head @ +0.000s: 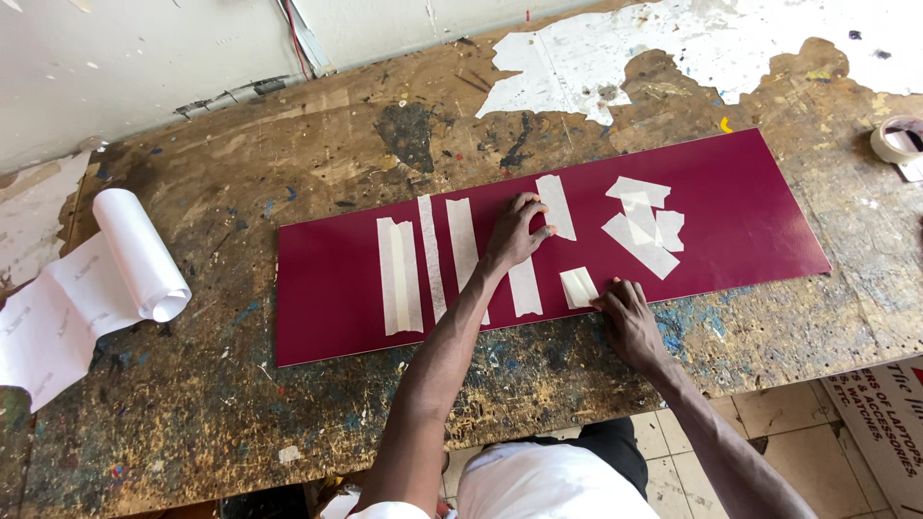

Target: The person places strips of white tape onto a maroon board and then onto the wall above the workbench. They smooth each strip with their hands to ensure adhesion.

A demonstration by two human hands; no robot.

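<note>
Left hand (517, 234) fingers spread on a tape strip (525, 285), partly hiding it; right hand (630, 317) fingers seemingly flat.

Printed cardboard box (889, 423), bottom right corner

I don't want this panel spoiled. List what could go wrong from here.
1. The left hand presses on a tape strip on the maroon panel; uneven pressure could leave it wrinkled or crooked.
2. The loose overlapping tape pieces may stick together.
3. The right hand rests at the panel's near edge by a short tape piece; a nudge could shift the panel.
</note>
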